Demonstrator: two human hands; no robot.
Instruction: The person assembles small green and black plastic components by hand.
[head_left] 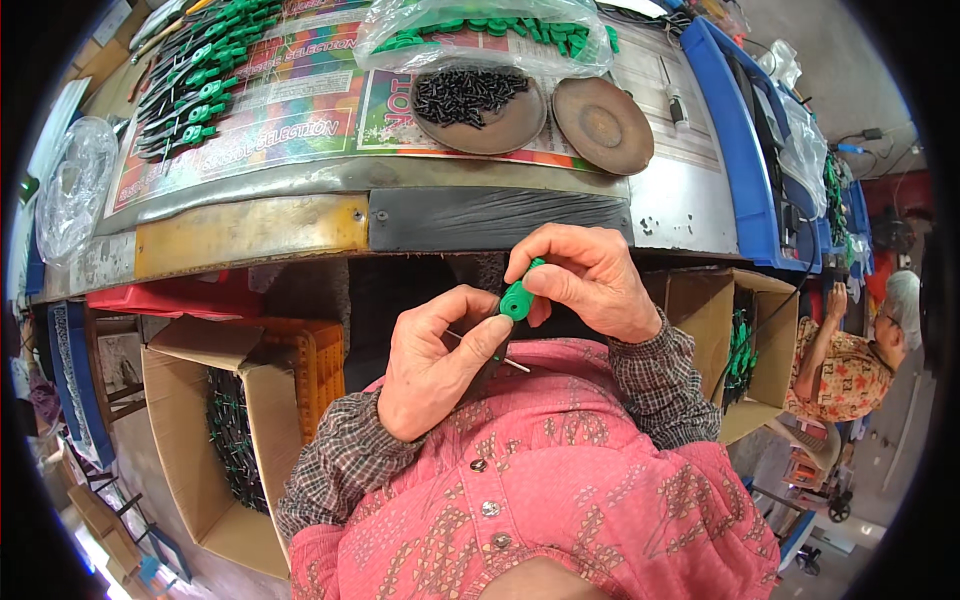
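In front of my body, a green plastic piece (516,301) with a round, holed boss is pinched between my two hands. My left hand (437,358) grips its lower side with thumb and bent fingers. A dark shaft and a thin pale tip (517,366) show just below that hand. The fingertips of my right hand (588,283) are closed on the piece's upper end, partly hiding it. On the bench, beyond my hands, small black pins (466,95) lie heaped on a brown dish (520,124). Beside it sits another brown dish (604,122), with no pins on it.
Several green-and-black tools (205,75) lie in a row at the bench's far left. A clear bag (440,25) holds green pieces. Cardboard boxes (170,440) flank me, holding similar tools. A blue bin (715,110) stands right, and a co-worker (845,350) sits beyond.
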